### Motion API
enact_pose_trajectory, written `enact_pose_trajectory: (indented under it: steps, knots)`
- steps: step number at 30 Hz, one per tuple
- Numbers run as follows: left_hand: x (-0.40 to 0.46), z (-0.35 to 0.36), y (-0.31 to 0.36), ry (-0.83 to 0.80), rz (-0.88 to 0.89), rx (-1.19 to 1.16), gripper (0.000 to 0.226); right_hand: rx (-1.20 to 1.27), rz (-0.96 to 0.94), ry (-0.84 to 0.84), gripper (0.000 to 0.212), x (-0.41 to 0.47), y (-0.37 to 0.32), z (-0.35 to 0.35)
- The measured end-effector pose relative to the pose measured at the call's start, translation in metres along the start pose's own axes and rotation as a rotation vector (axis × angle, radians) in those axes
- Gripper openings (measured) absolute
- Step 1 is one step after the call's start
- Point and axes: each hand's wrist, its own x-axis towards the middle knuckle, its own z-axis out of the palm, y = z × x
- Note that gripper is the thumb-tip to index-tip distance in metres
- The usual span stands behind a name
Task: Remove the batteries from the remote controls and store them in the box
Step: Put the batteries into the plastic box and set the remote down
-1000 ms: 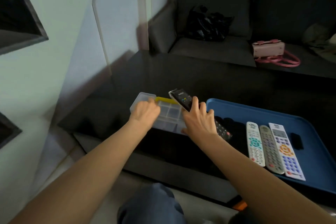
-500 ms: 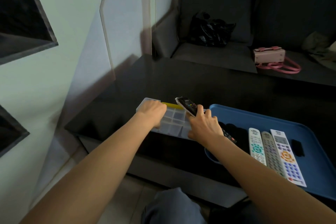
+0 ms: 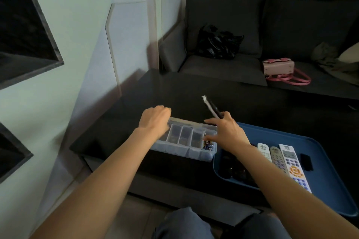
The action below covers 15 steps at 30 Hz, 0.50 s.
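While left hand [image 3: 155, 120] grips box [image 3: 184, 139], right hand [image 3: 227, 134] holds remote [image 3: 212, 109].

The lid of the box [image 3: 184, 138] has been raised by the left hand [image 3: 155, 119], exposing the compartments; the right hand [image 3: 227, 132] has tilted the black remote [image 3: 211, 107] steeper, edge-on; its fingers now reach over the box's right end.

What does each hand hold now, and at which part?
The right hand holds a black remote by its lower end; the top points up and away. The left hand grips the far left edge of the clear box.
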Motion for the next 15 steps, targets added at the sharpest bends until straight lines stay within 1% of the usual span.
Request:
enact_pose_trajectory:
  steps: [2, 4, 6, 7, 9, 11, 12, 14, 15]
  knots:
    - [0.002, -0.002, 0.005, 0.091, -0.035, 0.004, 0.017, 0.185, 0.069, 0.051, 0.044, 0.001, 0.012, -0.001]
    - [0.005, 0.000, 0.011, 0.148, -0.088, -0.017, 0.018, 0.366, 0.115, 0.105, 0.029, 0.005, 0.022, 0.003]
    - [0.010, 0.006, 0.015, 0.204, -0.125, -0.092, 0.023, 0.538, 0.165, 0.145, 0.017, 0.010, 0.027, 0.008]
    - [0.012, 0.010, 0.016, 0.235, -0.140, -0.155, 0.025, 0.606, 0.196, 0.149, 0.015, 0.012, 0.026, 0.010]
    - [0.012, 0.016, 0.019, 0.291, -0.167, -0.359, 0.026, 0.707, 0.255, 0.155, 0.020, 0.020, 0.025, 0.016]
    - [0.008, 0.023, 0.023, 0.329, -0.177, -0.575, 0.018, 0.748, 0.303, 0.152, 0.027, 0.028, 0.023, 0.022]
    - [0.005, 0.026, 0.025, 0.343, -0.154, -0.645, 0.013, 0.752, 0.320, 0.150, 0.030, 0.032, 0.022, 0.024]
    - [0.000, 0.034, 0.033, 0.325, -0.037, -0.658, 0.002, 0.760, 0.346, 0.156, 0.029, 0.038, 0.023, 0.027]
    - [0.001, 0.038, 0.037, 0.316, 0.027, -0.611, 0.011, 0.767, 0.355, 0.159, 0.026, 0.041, 0.024, 0.027]
